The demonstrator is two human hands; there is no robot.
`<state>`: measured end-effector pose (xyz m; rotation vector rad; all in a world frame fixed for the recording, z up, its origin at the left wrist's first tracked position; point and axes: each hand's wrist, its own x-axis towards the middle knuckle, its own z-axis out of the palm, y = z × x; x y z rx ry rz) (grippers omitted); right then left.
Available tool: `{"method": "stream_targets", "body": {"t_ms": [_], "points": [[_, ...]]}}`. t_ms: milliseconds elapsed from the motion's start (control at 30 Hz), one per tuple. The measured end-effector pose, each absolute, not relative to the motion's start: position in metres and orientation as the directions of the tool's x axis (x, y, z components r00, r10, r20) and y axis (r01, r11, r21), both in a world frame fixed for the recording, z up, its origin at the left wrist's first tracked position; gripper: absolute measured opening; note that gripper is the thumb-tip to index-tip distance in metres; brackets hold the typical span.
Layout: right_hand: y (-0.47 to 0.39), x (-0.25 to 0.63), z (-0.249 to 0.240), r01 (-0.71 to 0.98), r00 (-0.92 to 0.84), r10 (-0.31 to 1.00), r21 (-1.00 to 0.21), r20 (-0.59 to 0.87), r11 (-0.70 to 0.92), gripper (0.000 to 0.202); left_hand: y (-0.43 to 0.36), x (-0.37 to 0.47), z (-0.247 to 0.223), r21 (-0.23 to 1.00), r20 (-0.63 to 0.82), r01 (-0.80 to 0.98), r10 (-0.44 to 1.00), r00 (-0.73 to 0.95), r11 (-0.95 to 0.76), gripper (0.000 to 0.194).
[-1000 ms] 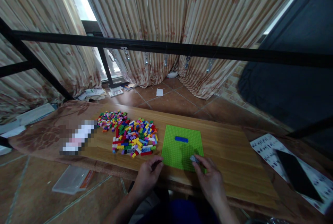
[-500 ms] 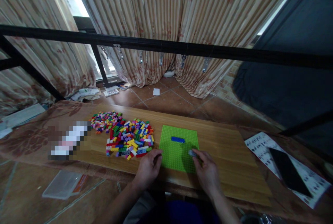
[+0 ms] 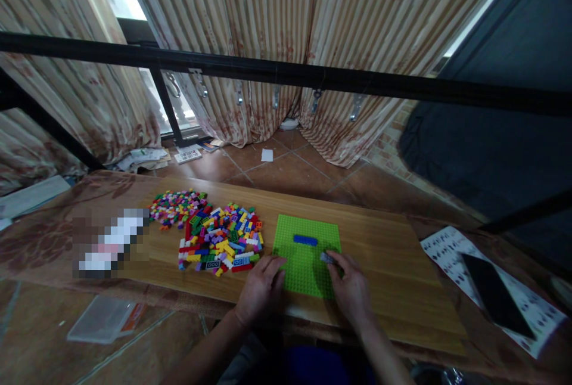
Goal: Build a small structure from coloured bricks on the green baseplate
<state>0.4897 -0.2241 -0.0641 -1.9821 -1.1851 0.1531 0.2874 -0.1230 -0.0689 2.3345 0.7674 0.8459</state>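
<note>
A green studded baseplate (image 3: pixel 313 278) lies on the wooden board, with a blue toy brick (image 3: pixel 305 240) on its upper middle. Over the plate's right side, my right hand (image 3: pixel 353 289) pinches a small grey toy brick (image 3: pixel 325 257) between thumb and fingers. Whether that brick touches the studs I cannot tell. My left hand (image 3: pixel 260 289) is closed at the plate's lower left edge, fingers curled together and thumb close by; anything inside them is hidden.
Left of the plate spread a pile of larger mixed bricks (image 3: pixel 226 239) and a heap of smaller pieces (image 3: pixel 179 203). A black phone-like slab (image 3: pixel 496 292) rests on a printed sheet (image 3: pixel 442 239) at right. A dark metal rail (image 3: pixel 268 69) crosses beyond the wooden board (image 3: pixel 384 254).
My right hand has shifted slightly left over the plate with the grey toy brick. The left hand has come a little right, its fingertips now overlapping the plate's edge. The view has tilted slightly.
</note>
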Motion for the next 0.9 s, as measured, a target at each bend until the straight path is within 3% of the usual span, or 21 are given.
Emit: {"method": "stream_targets", "body": {"t_ms": [533,900], "points": [[-0.203,0.485,-0.071,0.717,0.619,0.711,-0.608,0.334,-0.34,0.035,-0.122,0.288,-0.073,0.605,0.413,0.347,0.655,0.633,-0.717,0.023],[-0.184,0.462,-0.067,0.835,0.392,0.839,-0.529,0.379,-0.151,0.026,-0.122,0.288,-0.07,0.626,0.405,0.342,0.667,0.626,-0.701,0.024]]}}
